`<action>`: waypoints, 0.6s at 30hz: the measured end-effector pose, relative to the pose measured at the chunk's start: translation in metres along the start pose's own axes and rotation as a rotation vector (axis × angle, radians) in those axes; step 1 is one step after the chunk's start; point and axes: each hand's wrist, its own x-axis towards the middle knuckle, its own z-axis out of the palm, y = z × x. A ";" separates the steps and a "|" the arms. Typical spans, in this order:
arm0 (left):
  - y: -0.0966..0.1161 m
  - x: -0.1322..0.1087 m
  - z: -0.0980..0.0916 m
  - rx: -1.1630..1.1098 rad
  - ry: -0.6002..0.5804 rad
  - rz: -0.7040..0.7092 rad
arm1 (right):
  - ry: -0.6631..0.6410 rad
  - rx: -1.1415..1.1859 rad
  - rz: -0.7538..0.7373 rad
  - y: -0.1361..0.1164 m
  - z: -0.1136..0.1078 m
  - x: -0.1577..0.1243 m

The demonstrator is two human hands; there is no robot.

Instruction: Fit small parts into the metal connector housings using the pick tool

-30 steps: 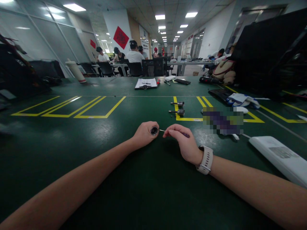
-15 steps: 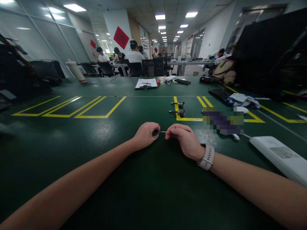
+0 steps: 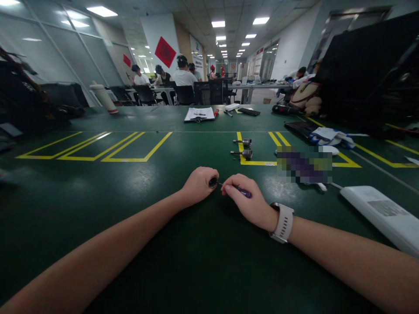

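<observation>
metal cup (image 3: pixel 213 182) in left hand (image 3: pixel 199 185), fingers curled round it, mouth toward camera, over green table (image 3: pixel 157 248). right hand (image 3: pixel 244 198) pinching purple-handled screwdriver (image 3: pixel 245 193), shaft pointing at cup's side. two similar parts (image 3: pixel 246 153) beyond.

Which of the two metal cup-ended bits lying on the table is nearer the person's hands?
The front bit, lying closer to the yellow tape corner and the right hand; the back bit lies just beyond it.
</observation>
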 end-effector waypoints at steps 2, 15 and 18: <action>0.001 0.000 -0.001 0.012 -0.012 0.019 | -0.023 0.072 0.032 0.002 -0.001 0.001; -0.001 -0.001 -0.003 -0.205 0.023 -0.064 | 0.055 0.673 0.289 0.023 0.003 0.009; -0.002 -0.001 -0.001 -0.161 0.034 -0.076 | 0.053 0.534 0.198 0.016 0.002 0.006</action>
